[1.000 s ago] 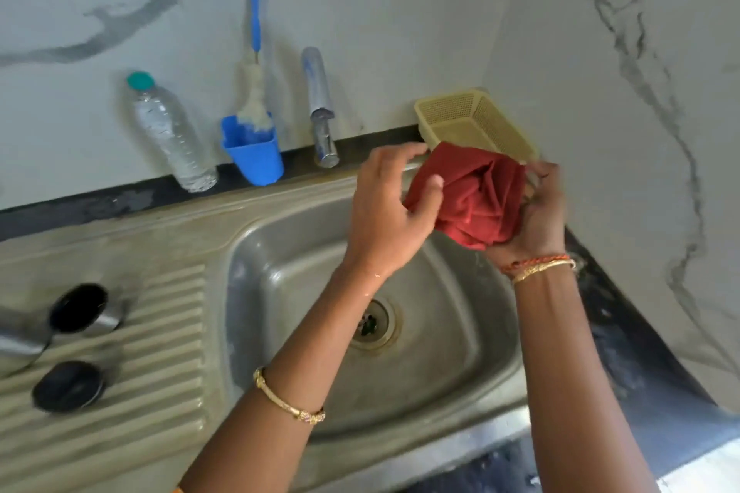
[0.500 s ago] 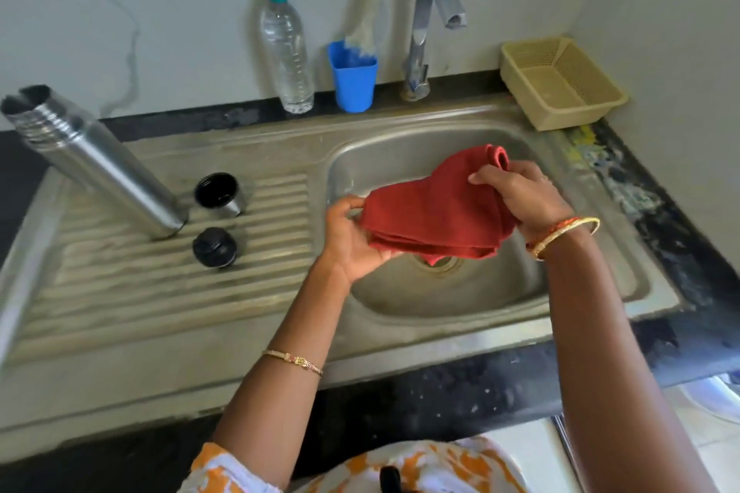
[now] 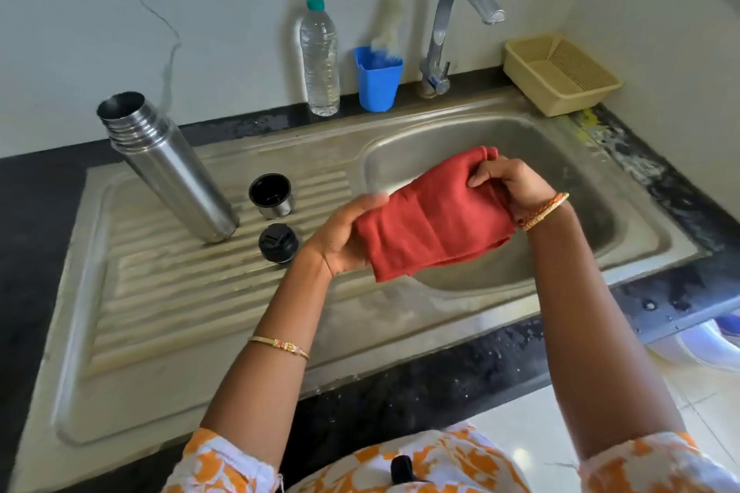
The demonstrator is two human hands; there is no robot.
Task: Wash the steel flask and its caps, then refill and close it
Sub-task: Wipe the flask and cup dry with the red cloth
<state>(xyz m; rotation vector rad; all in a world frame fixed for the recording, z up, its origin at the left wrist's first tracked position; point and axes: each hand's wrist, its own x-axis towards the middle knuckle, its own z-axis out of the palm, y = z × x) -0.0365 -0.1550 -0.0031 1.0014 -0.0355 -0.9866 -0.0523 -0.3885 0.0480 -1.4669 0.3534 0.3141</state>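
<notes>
Flask (image 3: 172, 168) stands uncapped on the drainboard at ten o'clock, untouched. Nearest, both hands grip one red cloth (image 3: 432, 218) over the sink basin (image 3: 580, 188): left hand (image 3: 340, 240) on its left edge, right hand (image 3: 504, 184) pinching its upper corner. The step appears to be drying; next calls for wiping flask and caps. Two caps: stopper (image 3: 278, 242), cup cap (image 3: 271, 194). Farther, at twelve o'clock: one water bottle (image 3: 320, 60), one blue cup (image 3: 378, 78).
</notes>
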